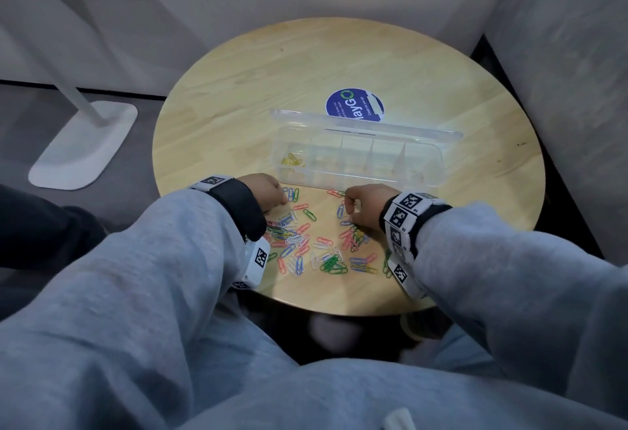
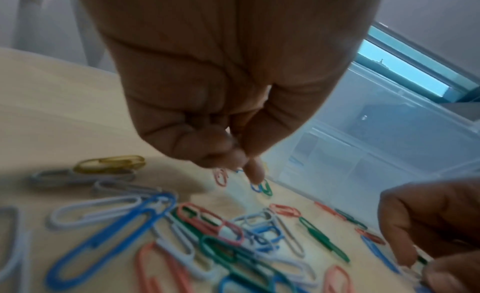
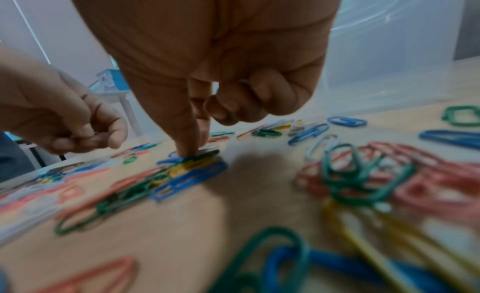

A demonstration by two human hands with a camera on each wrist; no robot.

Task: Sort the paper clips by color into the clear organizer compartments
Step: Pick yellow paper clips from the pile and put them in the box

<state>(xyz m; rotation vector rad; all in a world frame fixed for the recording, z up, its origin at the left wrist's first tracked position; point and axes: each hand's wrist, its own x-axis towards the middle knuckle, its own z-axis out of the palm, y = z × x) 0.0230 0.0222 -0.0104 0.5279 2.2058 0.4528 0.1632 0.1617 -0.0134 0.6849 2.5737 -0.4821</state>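
Right hand [image 1: 365,203] presses a finger onto overlapped paper clips [image 1: 314,242], left hand's [image 1: 268,191] curled grip apparently empty; tangled colours may lift together, missorting compartments of the organizer [image 1: 421,171].

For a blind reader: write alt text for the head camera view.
Two hands, the left hand and right hand, reach into mixed coloured paper clips on a round wooden table. Behind them sits an open clear organizer, with yellow clips in its leftmost compartment.

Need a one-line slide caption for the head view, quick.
Both hands, left hand and right hand, pick through mixed paper clips before the open clear organizer.
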